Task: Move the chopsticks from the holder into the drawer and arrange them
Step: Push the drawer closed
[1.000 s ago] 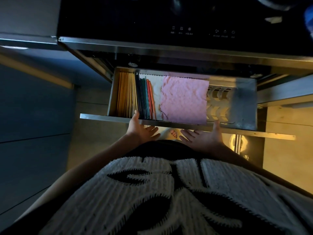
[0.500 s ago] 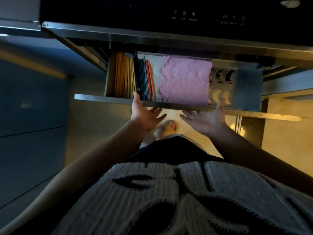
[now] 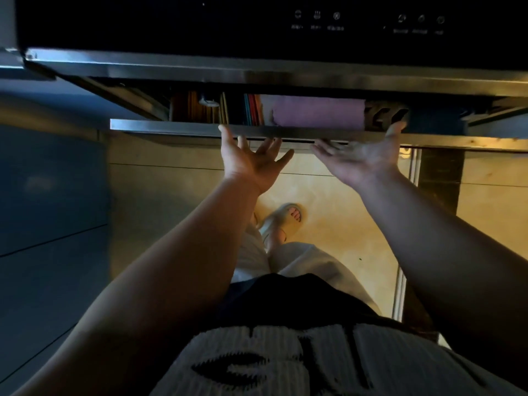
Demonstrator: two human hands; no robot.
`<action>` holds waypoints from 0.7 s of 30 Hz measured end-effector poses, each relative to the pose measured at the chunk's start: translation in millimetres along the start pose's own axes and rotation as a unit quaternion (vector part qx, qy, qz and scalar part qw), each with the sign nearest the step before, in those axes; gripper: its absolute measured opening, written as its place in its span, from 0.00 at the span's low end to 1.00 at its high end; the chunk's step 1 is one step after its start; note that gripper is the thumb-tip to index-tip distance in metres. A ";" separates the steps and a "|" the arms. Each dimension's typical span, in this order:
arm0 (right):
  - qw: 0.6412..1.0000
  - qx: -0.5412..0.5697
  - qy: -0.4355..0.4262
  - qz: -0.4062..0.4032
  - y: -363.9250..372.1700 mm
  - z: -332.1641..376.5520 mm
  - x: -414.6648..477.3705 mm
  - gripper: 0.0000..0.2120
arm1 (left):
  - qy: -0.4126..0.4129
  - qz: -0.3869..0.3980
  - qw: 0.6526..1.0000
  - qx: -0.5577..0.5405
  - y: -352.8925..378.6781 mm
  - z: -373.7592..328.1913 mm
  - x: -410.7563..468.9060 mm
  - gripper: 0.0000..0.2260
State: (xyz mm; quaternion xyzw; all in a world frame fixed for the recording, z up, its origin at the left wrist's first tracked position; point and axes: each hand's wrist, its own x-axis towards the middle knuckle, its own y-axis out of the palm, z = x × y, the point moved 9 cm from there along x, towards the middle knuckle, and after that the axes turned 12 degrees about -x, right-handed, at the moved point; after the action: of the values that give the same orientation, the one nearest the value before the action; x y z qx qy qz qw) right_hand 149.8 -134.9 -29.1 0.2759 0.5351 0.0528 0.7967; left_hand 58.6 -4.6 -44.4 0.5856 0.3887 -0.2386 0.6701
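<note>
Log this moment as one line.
drawer: nearly shut | left hand: open, touching drawer | right hand: open, touching drawer | chopsticks: inside drawer, beside pink cloth

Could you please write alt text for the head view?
An open left hand and open right hand touch the front of a nearly shut drawer below a cooktop. Chopsticks lie inside at the left, a pink cloth to their right.

Brushed-metal drawer front, pink cloth nubbly and matt — glossy black panel above.
</note>
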 end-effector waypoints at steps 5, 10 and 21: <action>1.000 0.030 0.002 0.008 11.5 11.7 18.1 0.48 | 0.009 0.003 0.998 -0.064 14.3 -2.8 20.7 0.36; 0.999 0.042 -0.005 0.014 20.5 19.5 30.6 0.47 | 0.013 0.023 0.996 -0.084 25.9 -6.6 34.7 0.36; 0.997 0.068 -0.019 0.016 34.8 36.0 49.4 0.40 | 0.008 0.060 0.990 -0.126 51.0 -12.5 51.5 0.39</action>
State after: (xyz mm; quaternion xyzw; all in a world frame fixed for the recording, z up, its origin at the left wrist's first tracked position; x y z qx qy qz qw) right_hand 209.7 -100.7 -42.6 0.3389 0.5172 0.0242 0.7855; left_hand 125.2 24.7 -55.2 0.5211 0.3848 -0.1423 0.7485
